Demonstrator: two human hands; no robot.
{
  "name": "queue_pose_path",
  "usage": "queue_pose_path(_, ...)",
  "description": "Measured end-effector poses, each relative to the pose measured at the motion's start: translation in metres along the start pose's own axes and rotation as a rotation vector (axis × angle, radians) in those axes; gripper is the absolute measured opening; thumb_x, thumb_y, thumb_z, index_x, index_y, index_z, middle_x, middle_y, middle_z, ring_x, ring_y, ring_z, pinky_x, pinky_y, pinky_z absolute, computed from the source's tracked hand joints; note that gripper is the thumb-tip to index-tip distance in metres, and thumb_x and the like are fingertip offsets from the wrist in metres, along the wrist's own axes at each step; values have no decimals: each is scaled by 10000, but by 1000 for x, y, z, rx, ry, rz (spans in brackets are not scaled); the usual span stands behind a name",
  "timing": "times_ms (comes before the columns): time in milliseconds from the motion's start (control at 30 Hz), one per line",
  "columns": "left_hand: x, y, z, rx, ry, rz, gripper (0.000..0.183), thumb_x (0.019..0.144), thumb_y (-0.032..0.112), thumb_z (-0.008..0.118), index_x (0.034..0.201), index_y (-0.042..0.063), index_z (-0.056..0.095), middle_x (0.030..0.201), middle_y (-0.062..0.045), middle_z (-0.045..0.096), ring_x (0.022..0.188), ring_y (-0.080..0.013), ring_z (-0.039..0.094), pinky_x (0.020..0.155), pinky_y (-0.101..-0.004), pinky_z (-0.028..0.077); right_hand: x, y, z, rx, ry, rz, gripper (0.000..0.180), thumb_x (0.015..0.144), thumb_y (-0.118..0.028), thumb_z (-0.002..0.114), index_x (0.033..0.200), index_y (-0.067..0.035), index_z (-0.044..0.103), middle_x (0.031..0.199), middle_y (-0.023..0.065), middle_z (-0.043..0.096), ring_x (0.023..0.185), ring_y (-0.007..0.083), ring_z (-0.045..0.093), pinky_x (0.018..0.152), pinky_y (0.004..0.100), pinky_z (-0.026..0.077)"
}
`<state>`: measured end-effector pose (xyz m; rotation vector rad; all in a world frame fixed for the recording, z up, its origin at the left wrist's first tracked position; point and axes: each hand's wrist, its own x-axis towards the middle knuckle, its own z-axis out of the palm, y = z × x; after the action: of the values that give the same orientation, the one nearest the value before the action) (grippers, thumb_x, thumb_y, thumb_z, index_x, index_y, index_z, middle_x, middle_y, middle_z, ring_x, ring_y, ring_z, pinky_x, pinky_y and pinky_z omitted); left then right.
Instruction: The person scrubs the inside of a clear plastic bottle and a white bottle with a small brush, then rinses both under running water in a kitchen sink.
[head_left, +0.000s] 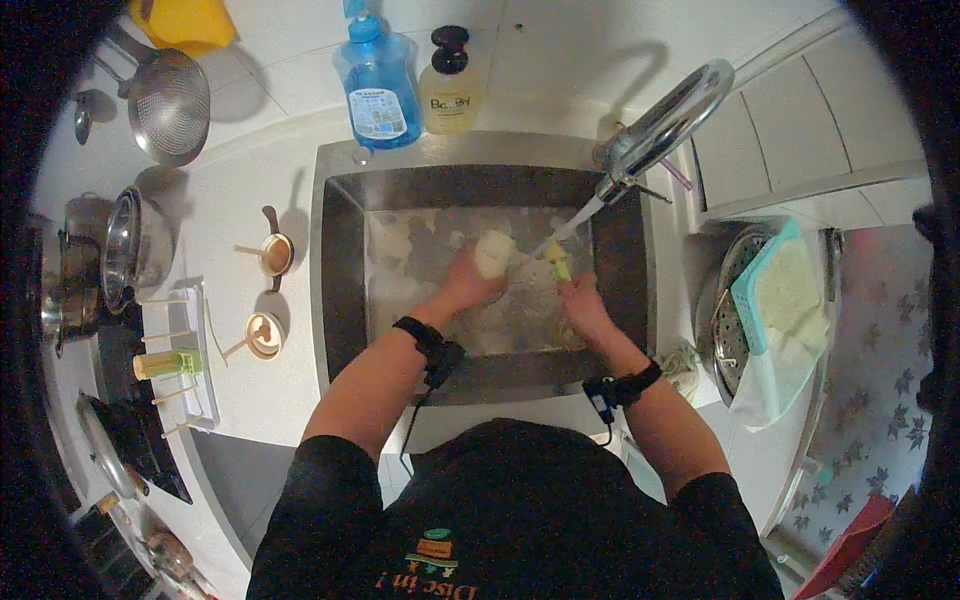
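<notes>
In the stainless-steel sink, my left hand grips a pale cream, rounded item; blur keeps me from telling whether it is a cup or a lid. My right hand holds a small tool with a green handle and yellow head, likely a brush. The head sits just right of the cream item, with a gap between them. From the chrome faucet, a stream of water falls between both hands. Whitish patches, perhaps foam, cover parts of the sink floor.
Two small cups with sticks stand on the left counter, beside a white rack. Blue and yellowish pump bottles line the sink's back edge. A turquoise basket leans at right. A strainer hangs upper left.
</notes>
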<state>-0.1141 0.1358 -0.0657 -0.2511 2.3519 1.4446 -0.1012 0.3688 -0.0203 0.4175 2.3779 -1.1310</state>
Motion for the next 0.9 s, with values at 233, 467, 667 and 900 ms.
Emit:
queue_pose_path(233, -17, -2, -17, 366, 150, 164, 857, 615, 205, 873, 1379, 133, 491, 1280, -202, 549, 1165, -397, 556, 1020, -489, 463, -16, -5, -31, 191, -91, -95, 250, 957, -200, 605, 1117, -10, 579, 849, 55, 594, 694, 134, 530, 623, 293, 446)
queue_pose_path(467, -20, 6, -18, 358, 76, 280, 732, 663, 182, 826, 1326, 138, 517, 1259, -180, 556, 1140, -418, 564, 977, -497, 485, -38, -20, -48, 450, -96, -60, 267, 961, -183, 636, 1166, -18, 594, 814, 66, 639, 579, 132, 588, 512, 272, 469)
queue_pose_path(667, -23, 11, -5, 412, 118, 318, 628, 737, 273, 807, 1290, 156, 533, 1204, -180, 572, 1076, -418, 600, 911, -501, 506, -47, -19, -59, 570, -41, -89, 237, 1001, -181, 577, 1174, -23, 612, 862, 75, 641, 682, 150, 655, 567, 280, 525)
queue_pose_path(900, -24, 16, 2, 441, 103, 281, 642, 734, 228, 798, 1305, 143, 519, 1232, -189, 542, 1133, -425, 566, 923, -506, 500, -47, -18, -63, 521, 28, -149, 210, 989, -160, 591, 1154, -30, 587, 934, 78, 621, 730, 163, 674, 624, 283, 547)
